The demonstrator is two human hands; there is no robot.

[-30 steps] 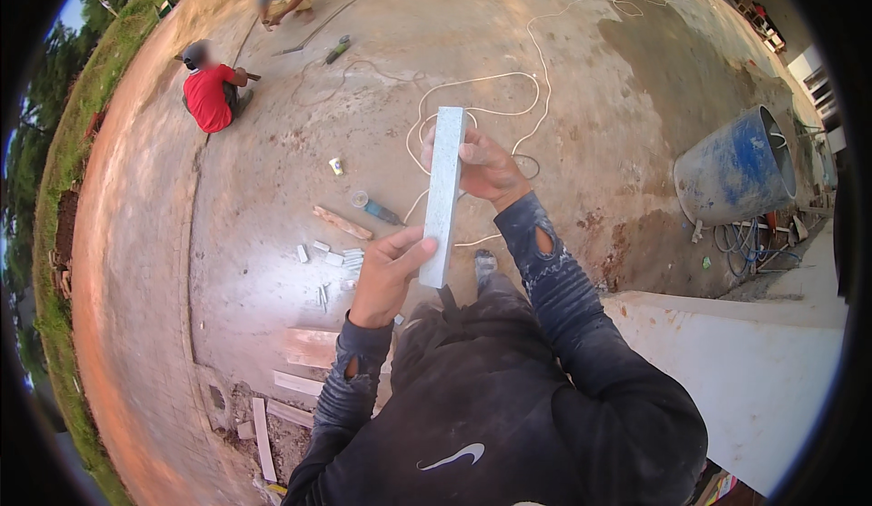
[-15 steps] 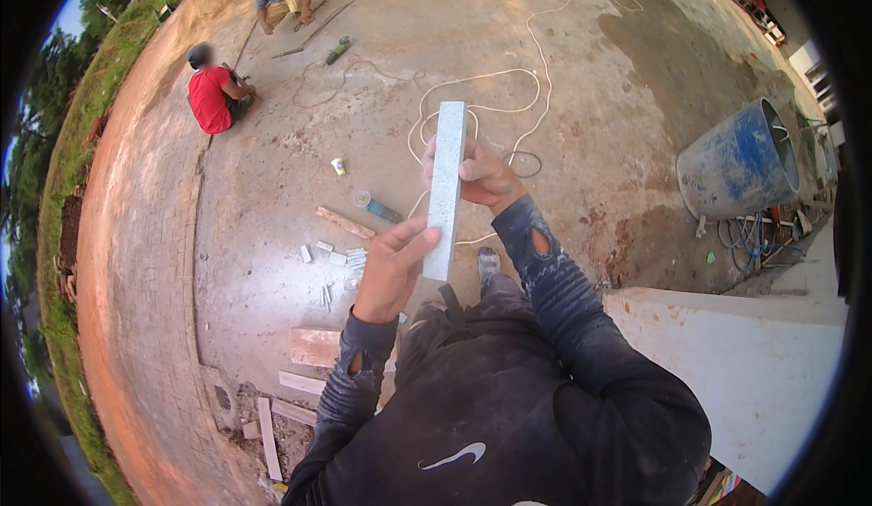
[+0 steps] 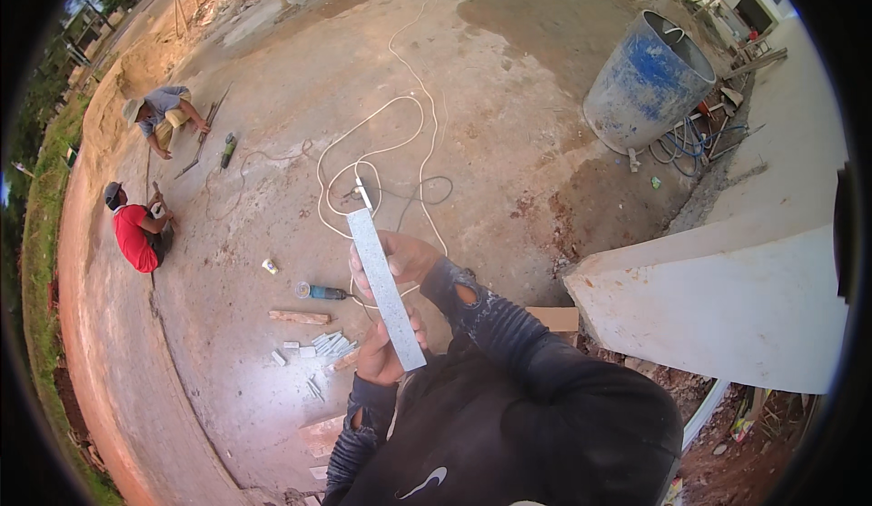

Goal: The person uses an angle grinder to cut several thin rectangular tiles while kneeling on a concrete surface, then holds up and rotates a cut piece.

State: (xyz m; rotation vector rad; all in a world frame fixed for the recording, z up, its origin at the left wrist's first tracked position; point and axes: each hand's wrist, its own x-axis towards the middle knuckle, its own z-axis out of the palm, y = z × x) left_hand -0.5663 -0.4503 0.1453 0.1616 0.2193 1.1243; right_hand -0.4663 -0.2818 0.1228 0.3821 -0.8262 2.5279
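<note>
A long, narrow strip of pale grey speckled stone or tile is held up in front of me, tilted so its far end points away to the left. My right hand is closed on its far half, the fingers partly behind it. Close to the near end, my left hand grips the strip too, with most of its fingers hidden behind it. On the ground beyond my left hand lie several small cut grey pieces, a wooden piece and a blue angle grinder.
Two people, one in a red shirt and one in a hat, crouch at far left beside a green power tool. A pale cord loops over the concrete. At right stand a blue-grey barrel and a white wall.
My view has swung to the right, so the people and barrel appear farther left. The strip is still in both hands and tilts the other way, with its far end leaning left.
</note>
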